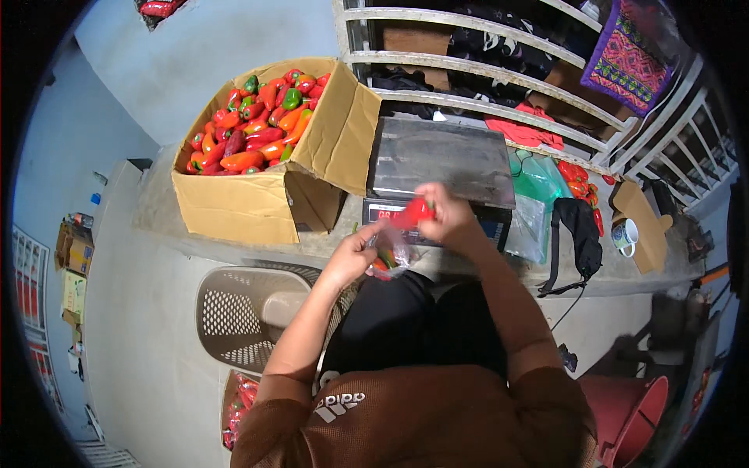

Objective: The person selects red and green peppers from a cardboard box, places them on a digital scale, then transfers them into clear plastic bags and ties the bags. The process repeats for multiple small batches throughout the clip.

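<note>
A small clear plastic bag (pixel 392 253), already showing a few red and green peppers through its film, is hanging in front of the person's lap, just near of the grey digital weighing scale (pixel 438 168). The left hand (pixel 355 253) is pinching the bag's mouth on its left side, fingers clenched on the film. The right hand (pixel 445 214) is sitting just above and to the right of the bag, fingers closed around a glossy red pepper (pixel 413 212). The pepper's long axis is running down-left, its free end pointing toward the bag's opening, so the pepper is lying up and right of the mouth, and the right hand is the nearer one to it.

Farther left, an open brown cardboard box (pixel 242 204) heaped with red, orange and green peppers is resting on the grey concrete ledge (pixel 156 207). Right of the scale, green and clear plastic bags (pixel 534 183) are lying beside a black strapped pouch (pixel 581 230) and a white mug (pixel 626 235). Near left, a beige perforated plastic basket (pixel 234 312) is standing on the floor.
</note>
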`<state>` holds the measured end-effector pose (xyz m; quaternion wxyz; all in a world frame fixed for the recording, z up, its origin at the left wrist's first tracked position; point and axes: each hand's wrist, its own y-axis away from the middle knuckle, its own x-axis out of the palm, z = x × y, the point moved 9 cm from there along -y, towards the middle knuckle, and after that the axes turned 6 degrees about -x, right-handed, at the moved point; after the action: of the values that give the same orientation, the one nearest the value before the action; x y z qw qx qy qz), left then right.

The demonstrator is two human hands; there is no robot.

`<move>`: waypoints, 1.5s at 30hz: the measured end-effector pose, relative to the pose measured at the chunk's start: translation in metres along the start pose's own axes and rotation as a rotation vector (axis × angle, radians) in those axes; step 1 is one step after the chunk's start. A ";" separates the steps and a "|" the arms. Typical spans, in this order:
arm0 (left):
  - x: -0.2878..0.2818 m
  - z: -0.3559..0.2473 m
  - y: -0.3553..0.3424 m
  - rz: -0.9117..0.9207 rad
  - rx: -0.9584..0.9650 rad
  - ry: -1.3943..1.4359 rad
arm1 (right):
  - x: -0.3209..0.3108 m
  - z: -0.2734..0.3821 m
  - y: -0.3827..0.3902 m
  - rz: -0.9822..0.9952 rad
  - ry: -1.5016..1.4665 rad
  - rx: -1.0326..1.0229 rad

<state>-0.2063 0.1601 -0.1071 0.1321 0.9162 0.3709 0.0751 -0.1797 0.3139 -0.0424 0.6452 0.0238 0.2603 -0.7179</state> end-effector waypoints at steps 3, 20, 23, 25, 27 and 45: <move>0.006 -0.012 0.002 0.029 -0.012 -0.100 | 0.027 0.013 0.040 0.060 -0.044 0.078; -0.017 -0.044 0.038 -0.148 0.064 -0.228 | 0.088 0.011 0.036 0.155 0.294 0.033; -0.001 -0.057 0.045 -0.070 0.119 -0.195 | 0.081 0.061 0.033 0.139 0.415 -0.152; 0.011 -0.071 0.055 -0.047 0.139 -0.205 | 0.087 0.070 0.032 0.172 0.578 -0.301; 0.016 -0.080 0.062 -0.032 0.133 -0.153 | 0.091 0.082 0.028 0.215 0.728 -0.422; -0.038 -0.124 0.096 -0.213 0.342 -0.370 | 0.051 0.164 0.033 0.249 0.777 -0.698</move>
<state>-0.1988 0.0904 0.0387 0.0481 0.8791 0.4422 -0.1715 -0.1078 0.1998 0.0694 0.5511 0.1023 0.6983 -0.4452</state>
